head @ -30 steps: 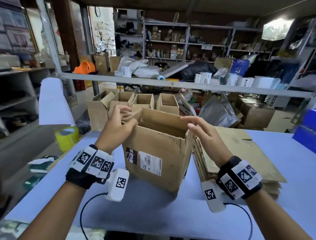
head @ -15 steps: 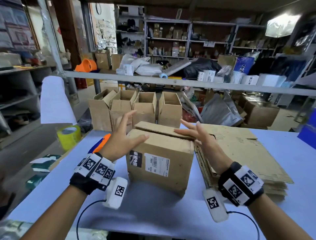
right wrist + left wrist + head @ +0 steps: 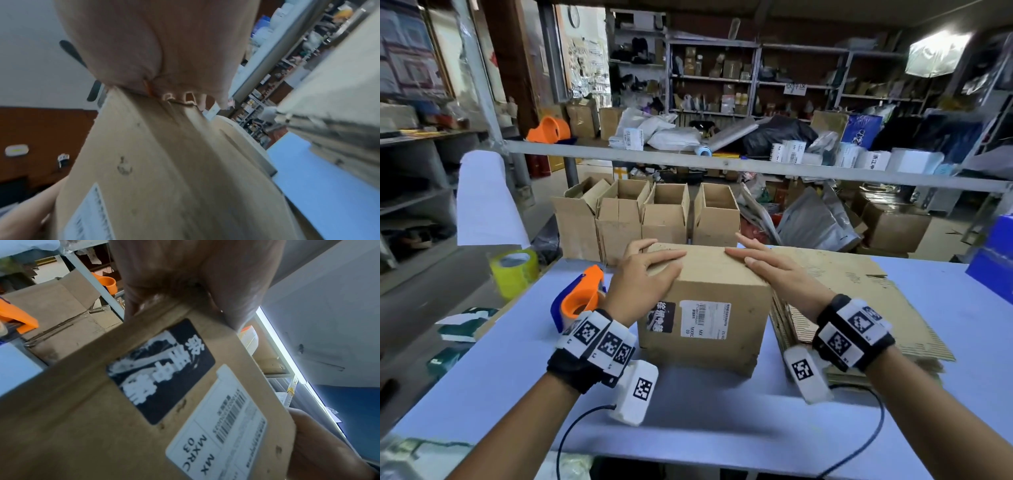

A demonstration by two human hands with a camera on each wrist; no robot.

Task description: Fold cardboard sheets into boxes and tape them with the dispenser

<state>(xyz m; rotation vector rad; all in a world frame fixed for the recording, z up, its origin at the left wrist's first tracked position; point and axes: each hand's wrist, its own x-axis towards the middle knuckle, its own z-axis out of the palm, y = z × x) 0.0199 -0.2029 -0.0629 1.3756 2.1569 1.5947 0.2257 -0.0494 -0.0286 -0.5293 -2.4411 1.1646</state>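
Observation:
A brown cardboard box (image 3: 709, 308) with a black sticker and a white label stands on the blue table (image 3: 517, 359), its top flaps folded flat. My left hand (image 3: 650, 270) presses flat on the left part of the top, fingers straight. My right hand (image 3: 763, 267) presses flat on the right part. In the left wrist view the box (image 3: 144, 402) fills the frame under my palm (image 3: 195, 275). The right wrist view shows the box (image 3: 164, 162) side below my right hand (image 3: 154, 48). An orange and blue tape dispenser (image 3: 580, 296) lies on the table just left of my left wrist.
A stack of flat cardboard sheets (image 3: 859, 298) lies right of the box. Several open folded boxes (image 3: 650, 216) stand beyond the table's far edge. A yellow-green tape roll (image 3: 513, 269) sits at the left. A metal rail (image 3: 722, 164) crosses above the table.
The box's top flaps went from standing open to folded flat. Both hands came down from the flap edges and now press on the closed top. The tape dispenser came into view.

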